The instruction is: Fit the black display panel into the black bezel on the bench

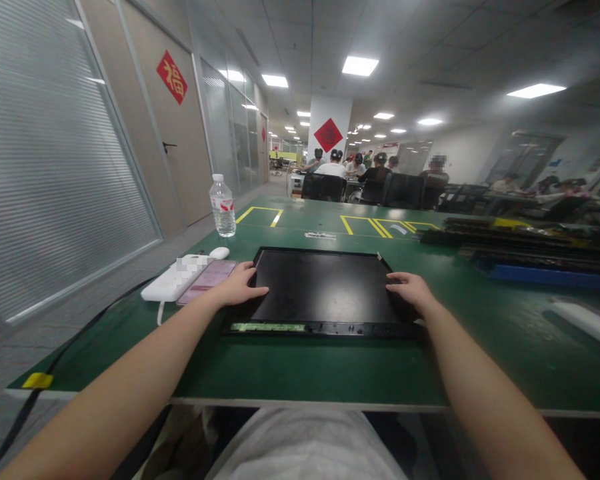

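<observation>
A black flat display panel (320, 283) lies before me on the green table. Along its near edge runs a dark strip (360, 329) with a green circuit-board section (267, 327) on its left part. My left hand (240, 283) grips the panel's left edge, thumb over the front. At the opposite edge, my right hand (410, 288) holds the panel in the same way, its lower fingers partly hidden. A small light tab (379, 256) shows at the far right corner.
Left of the panel are a pink-screened phone (207, 280), a white device (167, 280), a white mouse (219, 253) and a water bottle (223, 208). Stacked dark strips (480, 237) and a long white object (587, 323) lie right. People sit at tables beyond.
</observation>
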A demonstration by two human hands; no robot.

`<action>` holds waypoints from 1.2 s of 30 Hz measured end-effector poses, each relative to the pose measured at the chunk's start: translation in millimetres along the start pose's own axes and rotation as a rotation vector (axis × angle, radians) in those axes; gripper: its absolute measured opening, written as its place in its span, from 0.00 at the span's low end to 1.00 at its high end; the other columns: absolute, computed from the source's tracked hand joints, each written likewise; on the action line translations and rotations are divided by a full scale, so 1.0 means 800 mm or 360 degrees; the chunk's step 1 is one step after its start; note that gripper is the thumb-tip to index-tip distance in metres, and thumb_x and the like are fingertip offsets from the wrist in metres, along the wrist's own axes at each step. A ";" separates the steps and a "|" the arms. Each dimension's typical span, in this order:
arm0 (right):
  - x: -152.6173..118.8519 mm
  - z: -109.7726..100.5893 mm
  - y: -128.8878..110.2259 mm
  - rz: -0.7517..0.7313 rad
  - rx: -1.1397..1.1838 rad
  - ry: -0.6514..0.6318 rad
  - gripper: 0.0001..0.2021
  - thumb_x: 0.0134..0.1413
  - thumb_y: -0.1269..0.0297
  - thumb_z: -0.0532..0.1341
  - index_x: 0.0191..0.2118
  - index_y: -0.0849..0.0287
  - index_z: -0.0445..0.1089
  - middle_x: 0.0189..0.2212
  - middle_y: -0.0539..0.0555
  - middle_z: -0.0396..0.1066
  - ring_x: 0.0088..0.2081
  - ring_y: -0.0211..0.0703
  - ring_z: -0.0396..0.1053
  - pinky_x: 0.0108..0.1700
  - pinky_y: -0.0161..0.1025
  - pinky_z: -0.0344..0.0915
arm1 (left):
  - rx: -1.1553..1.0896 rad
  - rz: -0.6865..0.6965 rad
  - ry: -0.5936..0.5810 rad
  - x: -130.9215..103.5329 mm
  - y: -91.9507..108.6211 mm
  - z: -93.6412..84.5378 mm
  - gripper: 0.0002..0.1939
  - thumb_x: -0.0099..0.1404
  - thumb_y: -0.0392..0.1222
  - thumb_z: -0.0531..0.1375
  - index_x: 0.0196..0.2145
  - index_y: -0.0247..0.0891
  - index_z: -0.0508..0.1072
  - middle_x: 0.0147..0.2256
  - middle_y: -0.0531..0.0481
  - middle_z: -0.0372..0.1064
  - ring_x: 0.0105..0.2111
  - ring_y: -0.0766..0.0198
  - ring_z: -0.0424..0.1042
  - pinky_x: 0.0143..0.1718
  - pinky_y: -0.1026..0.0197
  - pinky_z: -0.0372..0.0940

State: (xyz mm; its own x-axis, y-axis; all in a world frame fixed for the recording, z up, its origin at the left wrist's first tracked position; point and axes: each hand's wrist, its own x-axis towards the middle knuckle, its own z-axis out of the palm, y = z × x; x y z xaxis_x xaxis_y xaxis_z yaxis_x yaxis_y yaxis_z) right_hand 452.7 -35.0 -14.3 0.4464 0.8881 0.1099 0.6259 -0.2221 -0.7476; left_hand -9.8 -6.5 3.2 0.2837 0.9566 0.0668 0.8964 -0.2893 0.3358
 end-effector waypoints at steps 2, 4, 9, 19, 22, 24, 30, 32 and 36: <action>0.001 0.001 0.001 -0.0021 -0.0022 -0.0031 0.17 0.43 0.71 0.71 0.44 0.58 0.82 0.38 0.54 0.81 0.39 0.45 0.77 0.45 0.37 0.70 | 0.0006 -0.0011 -0.0019 0.000 0.001 -0.001 0.42 0.57 0.66 0.57 0.58 0.30 0.72 0.70 0.30 0.50 0.69 0.39 0.54 0.68 0.47 0.53; 0.001 0.001 0.001 -0.0019 -0.0011 -0.0050 0.16 0.44 0.72 0.70 0.43 0.58 0.81 0.37 0.54 0.80 0.38 0.44 0.77 0.43 0.36 0.69 | 0.0006 -0.0016 -0.0018 -0.001 0.000 -0.001 0.42 0.57 0.67 0.56 0.58 0.29 0.72 0.70 0.30 0.50 0.69 0.39 0.54 0.68 0.47 0.53; -0.001 -0.001 -0.002 0.0012 -0.0006 -0.0035 0.16 0.44 0.71 0.70 0.43 0.59 0.81 0.34 0.54 0.80 0.35 0.43 0.76 0.41 0.36 0.69 | -0.0002 0.0022 0.0043 -0.001 -0.001 -0.001 0.38 0.57 0.64 0.58 0.56 0.35 0.74 0.68 0.34 0.58 0.67 0.39 0.58 0.66 0.45 0.57; -0.003 -0.018 -0.010 0.0084 -0.0272 -0.0063 0.09 0.43 0.70 0.70 0.35 0.58 0.82 0.34 0.57 0.80 0.42 0.52 0.78 0.47 0.41 0.70 | 0.0061 0.0207 0.0055 -0.008 0.005 -0.008 0.37 0.58 0.62 0.58 0.58 0.35 0.73 0.66 0.33 0.61 0.65 0.41 0.63 0.65 0.47 0.58; -0.005 -0.025 -0.012 0.0122 -0.0355 -0.0108 0.06 0.41 0.71 0.70 0.31 0.58 0.81 0.31 0.57 0.79 0.40 0.54 0.78 0.47 0.43 0.70 | 0.0075 0.0185 0.0043 -0.010 0.006 -0.016 0.37 0.59 0.61 0.57 0.59 0.35 0.73 0.63 0.33 0.65 0.61 0.43 0.67 0.63 0.49 0.61; -0.004 -0.028 -0.013 0.0147 -0.0374 -0.0118 0.06 0.40 0.72 0.71 0.29 0.57 0.81 0.29 0.56 0.78 0.40 0.54 0.78 0.47 0.44 0.70 | 0.0097 0.0166 0.0050 -0.010 0.005 -0.019 0.36 0.60 0.60 0.57 0.58 0.35 0.74 0.61 0.34 0.69 0.59 0.43 0.70 0.62 0.49 0.62; -0.001 -0.029 -0.006 0.0116 -0.0371 -0.0081 0.09 0.35 0.78 0.68 0.24 0.56 0.79 0.26 0.56 0.78 0.37 0.53 0.77 0.46 0.44 0.71 | 0.0116 0.0127 0.0035 -0.007 0.004 -0.019 0.29 0.61 0.51 0.55 0.57 0.38 0.76 0.59 0.40 0.74 0.57 0.46 0.73 0.61 0.51 0.64; 0.000 -0.027 -0.003 0.0137 -0.0329 -0.0113 0.11 0.34 0.80 0.66 0.24 0.56 0.80 0.25 0.55 0.77 0.35 0.51 0.77 0.44 0.42 0.72 | 0.0130 0.0078 0.0024 -0.007 0.005 -0.019 0.29 0.62 0.47 0.54 0.58 0.38 0.76 0.58 0.42 0.74 0.56 0.47 0.74 0.60 0.52 0.65; 0.002 -0.025 0.000 0.0173 -0.0309 -0.0161 0.17 0.34 0.84 0.62 0.30 0.58 0.82 0.26 0.56 0.78 0.32 0.48 0.76 0.42 0.40 0.71 | 0.0174 0.0014 0.0005 -0.010 0.011 -0.020 0.29 0.62 0.39 0.53 0.59 0.40 0.76 0.58 0.46 0.75 0.56 0.51 0.75 0.59 0.56 0.65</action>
State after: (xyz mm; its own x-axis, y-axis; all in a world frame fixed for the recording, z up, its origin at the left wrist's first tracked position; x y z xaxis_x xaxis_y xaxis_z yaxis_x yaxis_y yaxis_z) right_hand 466.1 -41.7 -1.4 0.4577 0.8883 -0.0376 0.6934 -0.3831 -0.6103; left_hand -9.6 -16.3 21.0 0.2911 0.9539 0.0723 0.9256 -0.3000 0.2308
